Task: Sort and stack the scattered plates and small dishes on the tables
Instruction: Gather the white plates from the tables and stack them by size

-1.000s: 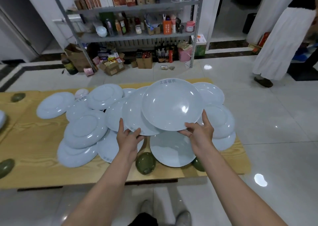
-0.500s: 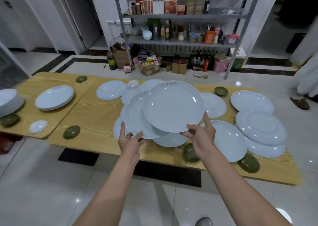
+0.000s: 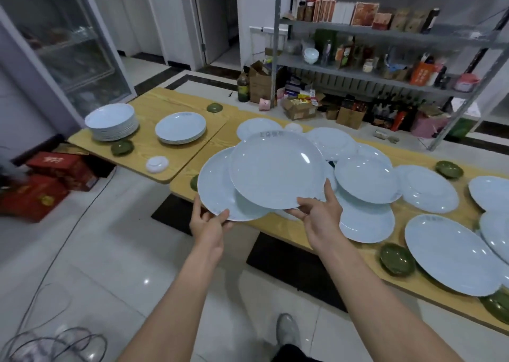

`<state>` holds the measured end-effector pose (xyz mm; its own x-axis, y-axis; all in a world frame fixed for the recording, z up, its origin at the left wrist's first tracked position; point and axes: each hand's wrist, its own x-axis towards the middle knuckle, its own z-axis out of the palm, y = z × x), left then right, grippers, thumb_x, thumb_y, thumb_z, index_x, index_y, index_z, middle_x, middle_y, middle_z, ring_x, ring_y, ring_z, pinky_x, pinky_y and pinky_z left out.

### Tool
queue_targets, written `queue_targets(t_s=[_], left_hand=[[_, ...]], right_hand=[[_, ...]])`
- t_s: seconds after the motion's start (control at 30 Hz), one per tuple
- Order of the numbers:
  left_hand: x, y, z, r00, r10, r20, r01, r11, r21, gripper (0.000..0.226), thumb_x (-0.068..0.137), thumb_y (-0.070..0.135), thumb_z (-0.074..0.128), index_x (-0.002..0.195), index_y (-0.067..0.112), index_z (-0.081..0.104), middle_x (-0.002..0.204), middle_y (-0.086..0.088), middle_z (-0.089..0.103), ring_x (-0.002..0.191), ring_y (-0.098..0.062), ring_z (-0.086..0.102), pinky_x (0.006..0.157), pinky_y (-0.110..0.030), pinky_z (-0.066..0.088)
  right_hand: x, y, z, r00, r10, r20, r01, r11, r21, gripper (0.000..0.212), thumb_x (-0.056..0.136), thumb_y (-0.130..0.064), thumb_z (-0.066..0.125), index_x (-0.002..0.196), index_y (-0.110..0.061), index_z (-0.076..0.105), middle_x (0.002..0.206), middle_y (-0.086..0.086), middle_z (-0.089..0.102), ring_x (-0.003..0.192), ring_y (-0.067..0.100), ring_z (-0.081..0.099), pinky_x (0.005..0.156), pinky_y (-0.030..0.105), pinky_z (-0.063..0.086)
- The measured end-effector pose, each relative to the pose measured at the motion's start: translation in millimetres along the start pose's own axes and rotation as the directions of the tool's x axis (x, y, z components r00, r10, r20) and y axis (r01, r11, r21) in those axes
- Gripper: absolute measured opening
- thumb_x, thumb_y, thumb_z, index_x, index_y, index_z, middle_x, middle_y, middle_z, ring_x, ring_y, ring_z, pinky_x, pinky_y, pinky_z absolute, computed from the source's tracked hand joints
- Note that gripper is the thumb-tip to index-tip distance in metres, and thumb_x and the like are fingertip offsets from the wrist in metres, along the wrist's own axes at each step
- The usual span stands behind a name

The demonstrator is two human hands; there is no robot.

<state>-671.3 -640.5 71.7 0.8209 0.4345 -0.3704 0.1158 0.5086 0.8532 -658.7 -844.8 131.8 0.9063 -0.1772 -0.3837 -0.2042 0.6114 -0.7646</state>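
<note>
Left hand [image 3: 206,226] and right hand [image 3: 321,218] each hold a plate; the stacks lie far left.
Left hand pinches the near rim of the lower plate [image 3: 214,188], thumb on top. Right hand grips the near rim of the upper plate [image 3: 275,168], which overlaps the lower from the right. Tall stack [image 3: 113,122] and short stack [image 3: 180,127] stand on the left worktop [image 3: 143,155], far left of both hands. The left hand is nearer, so it is judged likely to unload first.
</note>
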Motion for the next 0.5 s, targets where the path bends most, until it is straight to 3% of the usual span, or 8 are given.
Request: queue_targets(t_s=[0.17,0.27,0.37,0.5], left_hand=[[43,30,-30,0.998,0.024,-0.049,-0.028,0.997,-0.078,0.09,0.081,-0.022,0.062,0.148,0.034,0.04,0.125,-0.007,0.062,0.111,-0.027,0.065,0.076,-0.043,0.061],[79,48,-39,0.996,0.039,-0.078,-0.046,0.995,-0.089,0.087,0.082,-0.021,0.062,0.147,0.032,0.042,0.119,-0.003,0.064,0.102,-0.021,0.069,0.073,-0.041,0.061],[123,68,-45,0.994,0.048,-0.102,-0.057,0.994,-0.091,0.084,0.082,-0.019,0.063,0.146,0.032,0.044,0.11,0.01,0.067,0.1,-0.017,0.07,0.071,-0.038,0.061],[178,97,-50,0.991,0.005,-0.13,-0.013,0.998,-0.055,0.091,0.084,-0.016,0.065,0.152,0.035,0.033,0.132,-0.006,0.06,0.114,-0.029,0.063,0.071,-0.037,0.062]], right_hand=[[24,32,57,0.996,0.03,0.082,-0.027,0.999,-0.032,0.094,0.077,0.026,0.052,0.153,-0.028,0.033,0.121,0.002,0.061,0.095,0.038,0.071,0.065,0.042,0.061],[50,49,94,0.991,0.042,0.125,-0.036,0.998,-0.052,0.094,0.077,0.024,0.053,0.152,-0.028,0.035,0.135,0.008,0.057,0.088,0.031,0.073,0.068,0.044,0.061],[84,66,132,0.987,0.051,0.153,-0.044,0.998,-0.049,0.094,0.076,0.023,0.056,0.152,-0.029,0.036,0.132,0.007,0.061,0.084,0.026,0.074,0.067,0.042,0.061],[126,79,180,0.986,0.054,0.158,-0.048,0.998,-0.046,0.093,0.079,0.022,0.059,0.152,-0.03,0.035,0.137,0.001,0.058,0.098,0.026,0.071,0.067,0.039,0.061]])
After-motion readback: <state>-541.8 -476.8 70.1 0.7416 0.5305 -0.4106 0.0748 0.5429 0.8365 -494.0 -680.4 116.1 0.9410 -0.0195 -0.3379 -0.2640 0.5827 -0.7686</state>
